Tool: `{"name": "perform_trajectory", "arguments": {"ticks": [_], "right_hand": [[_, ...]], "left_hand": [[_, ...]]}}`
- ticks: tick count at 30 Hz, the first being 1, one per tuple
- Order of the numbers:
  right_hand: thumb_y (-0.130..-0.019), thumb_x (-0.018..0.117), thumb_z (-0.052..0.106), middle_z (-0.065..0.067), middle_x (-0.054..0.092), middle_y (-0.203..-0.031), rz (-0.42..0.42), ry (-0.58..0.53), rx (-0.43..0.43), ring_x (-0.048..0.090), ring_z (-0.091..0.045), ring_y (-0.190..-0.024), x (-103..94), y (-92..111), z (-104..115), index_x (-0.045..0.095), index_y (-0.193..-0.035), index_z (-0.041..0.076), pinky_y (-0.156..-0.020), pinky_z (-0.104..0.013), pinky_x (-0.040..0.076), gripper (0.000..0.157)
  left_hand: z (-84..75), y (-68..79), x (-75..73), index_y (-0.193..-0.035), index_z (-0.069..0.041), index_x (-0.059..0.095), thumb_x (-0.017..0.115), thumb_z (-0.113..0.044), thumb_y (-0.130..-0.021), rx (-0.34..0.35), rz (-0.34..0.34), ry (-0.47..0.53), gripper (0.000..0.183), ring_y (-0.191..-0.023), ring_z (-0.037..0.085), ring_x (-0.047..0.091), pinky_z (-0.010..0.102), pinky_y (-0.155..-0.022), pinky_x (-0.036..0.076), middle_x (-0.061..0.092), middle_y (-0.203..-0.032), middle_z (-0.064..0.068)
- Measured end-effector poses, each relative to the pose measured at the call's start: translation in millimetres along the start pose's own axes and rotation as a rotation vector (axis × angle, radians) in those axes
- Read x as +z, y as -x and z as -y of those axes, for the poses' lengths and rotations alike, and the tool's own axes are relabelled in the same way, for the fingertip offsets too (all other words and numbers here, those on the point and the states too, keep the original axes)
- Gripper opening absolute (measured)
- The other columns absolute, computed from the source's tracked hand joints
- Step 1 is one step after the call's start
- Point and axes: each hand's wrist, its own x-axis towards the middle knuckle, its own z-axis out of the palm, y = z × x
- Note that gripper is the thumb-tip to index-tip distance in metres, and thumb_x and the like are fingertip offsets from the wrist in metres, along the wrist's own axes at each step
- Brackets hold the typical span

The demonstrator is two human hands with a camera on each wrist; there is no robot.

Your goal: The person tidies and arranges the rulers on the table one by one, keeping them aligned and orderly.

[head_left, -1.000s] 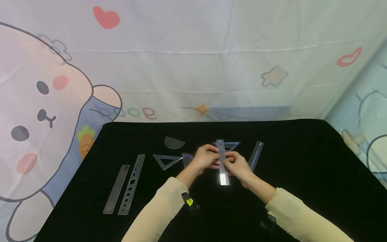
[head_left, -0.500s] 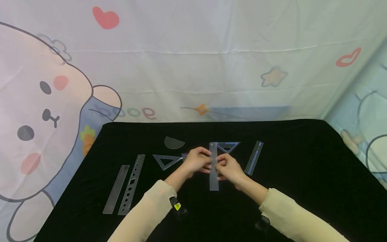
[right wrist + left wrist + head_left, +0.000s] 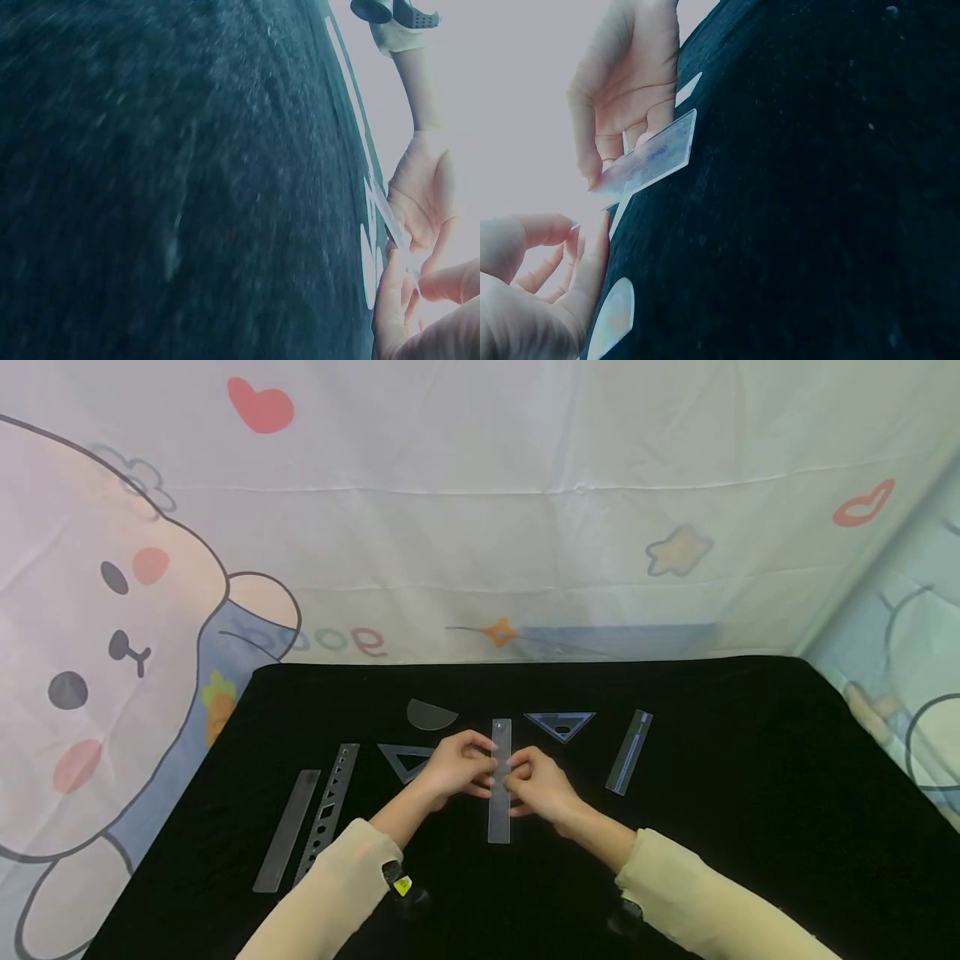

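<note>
Since the earlier frames, the clear ruler between the two hands has shifted left and a little nearer, and both hands have travelled with it, so that the blue set square is now fully uncovered.

At the left of the black cloth lies a plain ruler, slanting with its far end to the right. Just to its right, at much the same slant, is a stencil ruler with a row of cut-out shapes; its near part is hidden by the left sleeve. Next comes a clear set square, its right part covered by the left hand. Farther back, a half-round protractor lies flat.

Near the middle, the left hand pinches the left edge of the clear ruler with bent fingers. That ruler runs near to far, almost straight, and the left wrist view shows it raised above the cloth, with faint bluish marks near one end. On its right edge, the right hand pinches it too, fingers curled.

Farther right, toward the far side, lies the blue set square, one corner pointing near. Right of that, well apart from the hands, a blue-striped ruler slants with its far end to the right.
</note>
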Motion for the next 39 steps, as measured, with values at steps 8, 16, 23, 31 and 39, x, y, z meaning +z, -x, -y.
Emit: {"name": "perform_trajectory", "arguments": {"ticks": [8, 16, 23, 31, 39], "right_hand": [[-0.087, 0.055, 0.005, -0.015, 0.056, -0.097, 0.055, -0.003, -0.015, 0.061, -0.020, -0.075, 12.9, -1.0, 1.9, 0.046, -0.113, 0.002, -0.063, -0.033, 0.058, 0.028], [-0.087, 0.055, 0.004, -0.015, 0.056, -0.096, 0.076, -0.018, -0.030, 0.060, -0.018, -0.074, 29.6, -2.5, 1.6, 0.045, -0.113, 0.001, -0.062, -0.033, 0.058, 0.028], [-0.086, 0.055, 0.002, -0.014, 0.055, -0.094, 0.060, -0.032, -0.030, 0.060, -0.019, -0.073, 45.2, -6.5, 7.3, 0.045, -0.111, 0.000, -0.061, -0.032, 0.058, 0.027], [-0.086, 0.055, 0.000, -0.013, 0.056, -0.090, 0.055, -0.052, -0.028, 0.060, -0.018, -0.070, 68.2, -12.2, 9.1, 0.047, -0.108, 0.000, -0.058, -0.031, 0.058, 0.024], [-0.086, 0.055, 0.000, -0.012, 0.055, -0.087, 0.060, -0.074, -0.038, 0.059, -0.017, -0.067, 89.6, -12.5, 9.5, 0.047, -0.105, 0.001, -0.056, -0.030, 0.057, 0.021]], "left_hand": [[3.6, 10.3, -13.9, -0.116, -0.009, 0.052, 0.060, -0.010, -0.086, -0.008, -0.008, -0.023, 0.031, -0.071, 0.019, 0.064, 0.034, -0.065, 0.058, 0.062, -0.088, 0.012], [8.3, 20.2, -25.6, -0.114, -0.008, 0.053, 0.060, -0.008, -0.085, 0.010, -0.037, -0.036, 0.030, -0.068, 0.018, 0.064, 0.034, -0.063, 0.058, 0.063, -0.085, 0.011], [10.1, 25.1, -38.3, -0.112, -0.007, 0.054, 0.061, -0.006, -0.085, 0.024, -0.073, -0.047, 0.028, -0.066, 0.019, 0.063, 0.035, -0.061, 0.058, 0.063, -0.085, 0.012], [15.6, 32.5, -55.0, -0.111, -0.006, 0.055, 0.060, -0.004, -0.084, 0.008, -0.103, -0.089, 0.027, -0.066, 0.019, 0.062, 0.035, -0.060, 0.058, 0.062, -0.084, 0.012], [22.0, 43.7, -70.5, -0.112, -0.003, 0.054, 0.059, -0.002, -0.085, 0.002, -0.108, -0.106, 0.027, -0.066, 0.018, 0.062, 0.035, -0.060, 0.058, 0.061, -0.086, 0.012]]}}
